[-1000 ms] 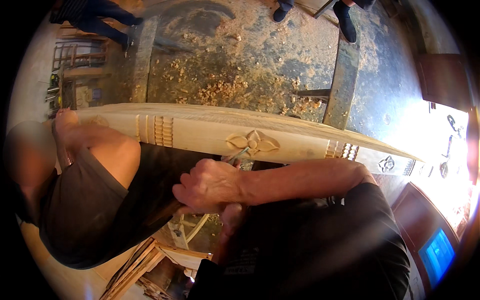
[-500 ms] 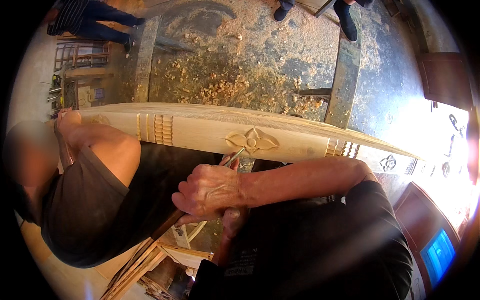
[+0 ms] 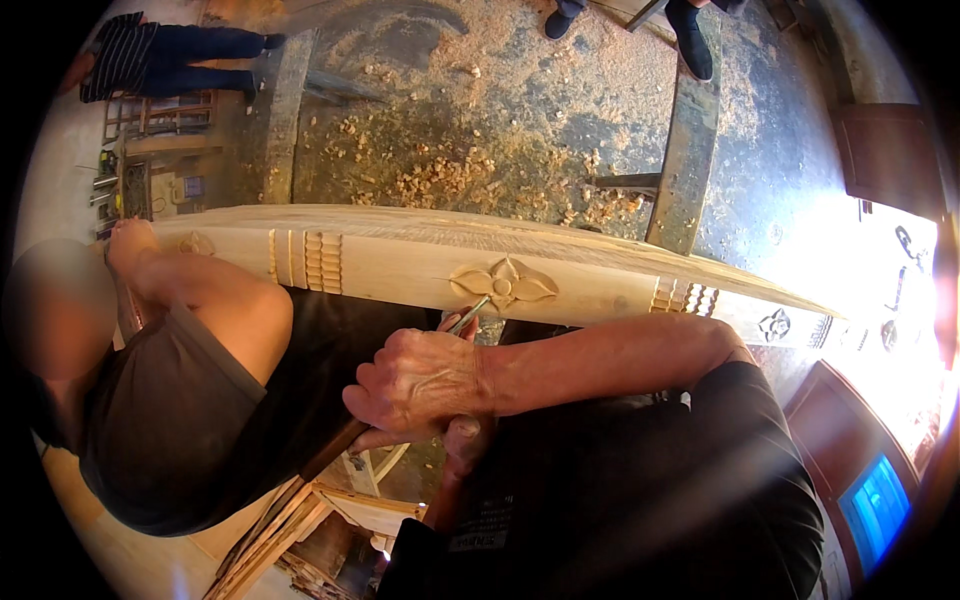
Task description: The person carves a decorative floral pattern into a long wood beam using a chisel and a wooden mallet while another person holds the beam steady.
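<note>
A long pale wooden beam [image 3: 400, 275] crosses in front of me, with a carved four-petal flower [image 3: 527, 284] in its near face. My right hand [image 3: 425, 375] is closed around a carving chisel [image 3: 466, 318], its metal tip touching the flower's lower left edge near the round centre. Just under it, my left hand [image 3: 460, 450] is closed at the chisel's dark wooden handle [image 3: 332, 451]; much of this hand is hidden behind the right one. The handle slants down to the left.
Close on my left sits a co-worker [image 3: 175, 430], one hand [image 3: 133, 240] at the beam's left end. Another person [image 3: 170, 60] stands at the far left. Wood shavings [image 3: 435, 180] litter the floor beyond the beam. Wooden strips [image 3: 260, 535] lie at lower left.
The co-worker's head and arm have shifted slightly, and the standing person appears a little lower and further left. My hands and the chisel tip look almost unmoved.
</note>
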Demonstrator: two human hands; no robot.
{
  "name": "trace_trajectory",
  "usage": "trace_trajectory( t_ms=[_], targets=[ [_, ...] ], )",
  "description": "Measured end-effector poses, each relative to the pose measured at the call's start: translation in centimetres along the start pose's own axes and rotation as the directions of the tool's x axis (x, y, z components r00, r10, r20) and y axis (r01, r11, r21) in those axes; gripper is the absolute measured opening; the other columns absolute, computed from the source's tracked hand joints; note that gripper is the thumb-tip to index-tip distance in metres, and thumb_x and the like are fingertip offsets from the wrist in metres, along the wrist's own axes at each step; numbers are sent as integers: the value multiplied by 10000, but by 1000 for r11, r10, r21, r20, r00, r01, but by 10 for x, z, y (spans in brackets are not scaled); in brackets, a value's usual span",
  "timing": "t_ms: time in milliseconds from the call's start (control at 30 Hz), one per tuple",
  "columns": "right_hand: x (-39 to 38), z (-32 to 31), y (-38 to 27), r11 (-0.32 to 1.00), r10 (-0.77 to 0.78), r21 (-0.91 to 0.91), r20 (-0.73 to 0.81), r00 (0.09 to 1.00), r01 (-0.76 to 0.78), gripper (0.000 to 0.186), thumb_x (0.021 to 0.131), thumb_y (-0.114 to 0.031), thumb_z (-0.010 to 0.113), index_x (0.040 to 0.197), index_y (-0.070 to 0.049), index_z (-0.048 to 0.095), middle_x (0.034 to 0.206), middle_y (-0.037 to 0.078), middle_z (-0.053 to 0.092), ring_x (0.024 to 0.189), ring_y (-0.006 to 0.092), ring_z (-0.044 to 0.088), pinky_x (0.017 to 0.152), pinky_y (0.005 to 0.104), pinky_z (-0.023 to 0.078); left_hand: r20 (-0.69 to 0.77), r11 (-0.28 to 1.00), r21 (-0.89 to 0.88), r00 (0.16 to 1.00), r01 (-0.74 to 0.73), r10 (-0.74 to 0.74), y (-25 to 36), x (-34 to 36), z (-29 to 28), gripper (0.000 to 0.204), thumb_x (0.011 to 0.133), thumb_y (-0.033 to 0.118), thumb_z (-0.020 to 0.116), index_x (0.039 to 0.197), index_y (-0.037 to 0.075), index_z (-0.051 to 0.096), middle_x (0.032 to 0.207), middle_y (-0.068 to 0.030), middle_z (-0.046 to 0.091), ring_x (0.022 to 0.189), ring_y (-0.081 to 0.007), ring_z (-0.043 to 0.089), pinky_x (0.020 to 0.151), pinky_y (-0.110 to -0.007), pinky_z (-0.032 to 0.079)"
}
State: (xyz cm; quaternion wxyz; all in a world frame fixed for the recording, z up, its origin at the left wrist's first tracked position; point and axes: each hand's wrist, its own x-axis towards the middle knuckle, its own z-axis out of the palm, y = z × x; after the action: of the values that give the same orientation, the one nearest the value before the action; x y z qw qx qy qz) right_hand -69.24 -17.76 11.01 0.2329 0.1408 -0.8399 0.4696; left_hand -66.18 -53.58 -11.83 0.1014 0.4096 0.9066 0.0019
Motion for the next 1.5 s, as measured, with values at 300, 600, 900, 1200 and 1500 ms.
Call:
trace_trajectory(
  t_ms=[300,600,900,1200,1500],
  targets=[
    [0,2,1,999,-7,46,4,1000,6,466,950,-503,726,878,-62,595,743,90,636,660,308,713,593,440,581,53,976,-216,999,8,4,23,15,-48,303,1077,382,676,1152,93,733,1056,-18,716,876,-97,642,706,-291,532],
    [-1,4,1,999,3,34,-6,1000,-2,435,926,-474,730,884,-62,600,741,95,628,668,315,715,592,449,583,78,968,-249,997,25,-6,26,14,-56,285,1088,353,668,1169,88,736,1084,-3,718,902,-81,640,730,-276,529],
    [0,2,2,999,17,35,27,999,-18,423,955,-465,718,889,-59,619,756,109,652,683,333,724,606,463,592,92,962,-270,996,29,-5,28,21,-62,269,1099,325,659,1187,83,738,1112,12,719,929,-65,639,755,-261,526],
    [2,0,1,999,19,51,14,1000,-20,501,994,-540,699,886,-56,630,739,102,649,674,324,721,600,450,588,95,959,-281,995,39,-12,28,22,-65,255,1110,297,650,1204,79,741,1140,28,721,956,-48,638,779,-246,523],
    [2,-3,0,998,5,67,-40,999,-2,523,976,-562,722,842,-64,633,704,93,632,638,309,711,584,436,582,94,956,-289,995,45,-19,29,22,-67,242,1121,269,642,1222,74,744,1168,43,723,982,-32,637,804,-231,520]
  ],
)
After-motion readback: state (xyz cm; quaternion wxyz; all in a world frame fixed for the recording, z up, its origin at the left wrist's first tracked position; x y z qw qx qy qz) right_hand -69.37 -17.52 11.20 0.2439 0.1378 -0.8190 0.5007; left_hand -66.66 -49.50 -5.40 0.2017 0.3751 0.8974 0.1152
